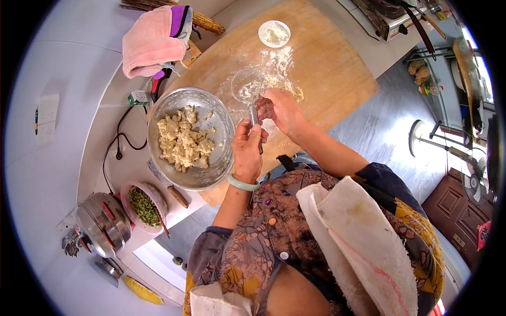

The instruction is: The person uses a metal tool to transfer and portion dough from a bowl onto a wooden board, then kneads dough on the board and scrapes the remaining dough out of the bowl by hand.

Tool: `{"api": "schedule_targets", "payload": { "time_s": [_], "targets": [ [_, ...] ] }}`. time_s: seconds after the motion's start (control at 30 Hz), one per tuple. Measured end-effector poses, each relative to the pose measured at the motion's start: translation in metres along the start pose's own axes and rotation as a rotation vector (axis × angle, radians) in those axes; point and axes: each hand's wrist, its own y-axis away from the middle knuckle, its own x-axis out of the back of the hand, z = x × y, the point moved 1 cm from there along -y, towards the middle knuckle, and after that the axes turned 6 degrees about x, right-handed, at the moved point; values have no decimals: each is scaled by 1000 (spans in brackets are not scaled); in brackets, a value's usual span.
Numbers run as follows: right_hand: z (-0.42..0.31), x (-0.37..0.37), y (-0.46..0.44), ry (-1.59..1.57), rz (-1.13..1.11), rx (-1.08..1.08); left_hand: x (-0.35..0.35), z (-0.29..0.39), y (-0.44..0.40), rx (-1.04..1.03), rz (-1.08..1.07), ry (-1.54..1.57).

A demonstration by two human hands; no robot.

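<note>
My left hand (247,151) is closed around the handle of a round, see-through strainer (245,87), whose head is over the floured wooden board (329,63). Fingers curled, my right hand (283,111) grips the same tool near where handle and head meet; its fingertips are partly hidden. Flour and dough bits (282,79) lie on the board just beyond my right hand. To the left, beside my left hand, stands a large steel bowl (224,113) with shaggy, lumpy dough (182,139) in it. A small white dish (274,43) of flour sits at the board's far side.
A pink bowl (126,195) of chopped greens, a knife (178,196) and a steel pot (97,221) stand on the left counter. A pink towel (150,42) hangs by the board's far left corner. A black cord (108,152) runs along the wall.
</note>
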Motion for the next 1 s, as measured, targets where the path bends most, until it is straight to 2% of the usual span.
{"api": "schedule_targets", "payload": {
  "time_s": [0.1,0.4,0.6,1.0],
  "targets": [
    [-8,-5,-1,31,50,-15,1,0,1,56,-16,119],
    [-1,8,1,28,-36,46,-3,13,4,163,-55,273],
    [4,20,-4,-48,-145,113,-3,11,4,146,-51,230],
    [-21,8,1,330,-124,159,-4,7,6,73,25,8]
  ]
}}
